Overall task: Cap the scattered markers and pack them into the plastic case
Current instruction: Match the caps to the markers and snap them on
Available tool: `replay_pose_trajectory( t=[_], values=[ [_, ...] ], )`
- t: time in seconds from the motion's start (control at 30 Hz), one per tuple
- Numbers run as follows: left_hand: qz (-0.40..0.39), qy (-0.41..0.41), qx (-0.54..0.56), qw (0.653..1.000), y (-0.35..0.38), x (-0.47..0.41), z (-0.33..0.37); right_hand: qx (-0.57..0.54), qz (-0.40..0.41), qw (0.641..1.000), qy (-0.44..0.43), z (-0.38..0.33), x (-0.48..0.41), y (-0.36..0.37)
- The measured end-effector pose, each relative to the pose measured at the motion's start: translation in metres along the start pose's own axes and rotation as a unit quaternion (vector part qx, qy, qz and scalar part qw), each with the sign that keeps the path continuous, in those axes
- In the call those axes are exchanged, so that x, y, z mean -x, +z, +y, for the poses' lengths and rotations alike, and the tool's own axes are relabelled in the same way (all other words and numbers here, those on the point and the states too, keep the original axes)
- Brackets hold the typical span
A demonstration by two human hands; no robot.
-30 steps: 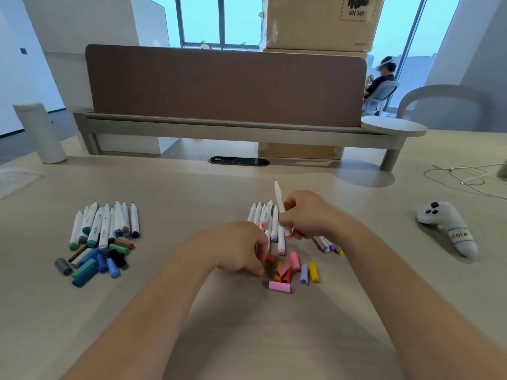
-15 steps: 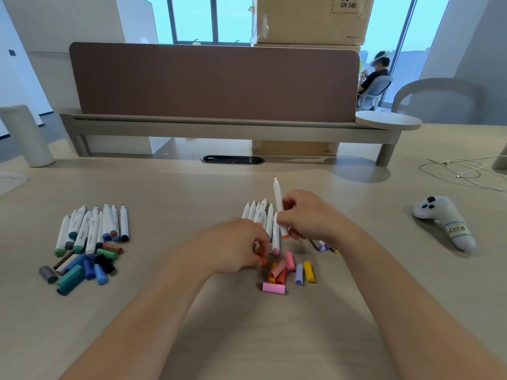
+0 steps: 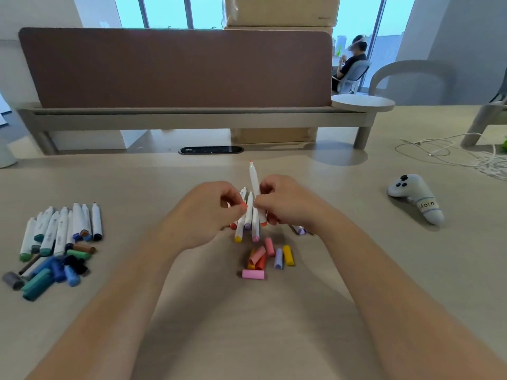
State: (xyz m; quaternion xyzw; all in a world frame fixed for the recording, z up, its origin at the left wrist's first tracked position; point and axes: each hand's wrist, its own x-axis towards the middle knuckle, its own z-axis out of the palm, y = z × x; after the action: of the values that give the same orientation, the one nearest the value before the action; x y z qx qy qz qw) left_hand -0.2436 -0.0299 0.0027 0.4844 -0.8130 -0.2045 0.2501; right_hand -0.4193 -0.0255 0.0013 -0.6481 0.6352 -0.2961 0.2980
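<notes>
Markers are spread over the pale bench in two groups. The right hand is seen above the middle of the bench; its grip is closed round one white marker, held nearly upright with a slight tilt, the uncapped orange tip pointing up and away and an orange end showing below the fingers. The left hand is held just beside it, its grip pinched on an orange-red cap between thumb and fingertips, close to the held marker's barrel; whether cap and barrel touch cannot be told. Under both hands a short row of white markers lies flat on the bench, with yellow, lilac and pink ends towards the person. Near that row, on the person's side, a cluster of loose warm-coloured caps is noted, with a pink cap lying crosswise at its near edge. Well apart to the left, a second row of white markers lies side by side, with blue, green and dark caps heaped just in front of it. A white handheld controller lies to the right, and a white cable is coiled beyond it.
</notes>
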Motion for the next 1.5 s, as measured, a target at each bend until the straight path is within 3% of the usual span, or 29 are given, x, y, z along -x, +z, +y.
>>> replay_pose_trajectory(
  t=[0.1, 0.33, 0.43, 0.6, 0.93, 1.27, 1.4, 1.5],
  values=[
    [0.079, -0.075, 0.172, 0.979, -0.001, -0.007, -0.006, 0.008, -0.020, 1.000, -0.007, -0.001, 0.001, 0.000],
    [0.160, -0.184, 0.475, 0.845, 0.005, -0.014, -0.021, -0.029, -0.122, 0.992, -0.033, -0.007, 0.012, 0.004],
    [0.174, -0.194, 0.531, 0.806, 0.006, -0.015, -0.023, 0.007, -0.148, 0.988, -0.037, -0.006, 0.014, 0.005],
    [0.183, -0.198, 0.564, 0.781, 0.009, -0.014, -0.022, -0.019, -0.200, 0.979, -0.022, -0.007, 0.017, 0.006],
    [0.174, -0.197, 0.534, 0.804, 0.011, -0.014, -0.017, -0.013, -0.160, 0.986, -0.031, -0.009, 0.015, 0.004],
    [0.227, -0.152, 0.476, 0.836, 0.015, -0.016, -0.015, 0.040, -0.068, 0.993, -0.083, -0.012, 0.010, 0.008],
    [0.199, -0.156, 0.498, 0.829, 0.013, -0.019, -0.016, 0.031, -0.062, 0.996, -0.055, -0.016, 0.011, 0.002],
    [0.195, -0.178, 0.434, 0.861, 0.016, -0.021, -0.017, 0.102, -0.045, 0.994, 0.011, -0.011, 0.004, -0.006]
  ],
)
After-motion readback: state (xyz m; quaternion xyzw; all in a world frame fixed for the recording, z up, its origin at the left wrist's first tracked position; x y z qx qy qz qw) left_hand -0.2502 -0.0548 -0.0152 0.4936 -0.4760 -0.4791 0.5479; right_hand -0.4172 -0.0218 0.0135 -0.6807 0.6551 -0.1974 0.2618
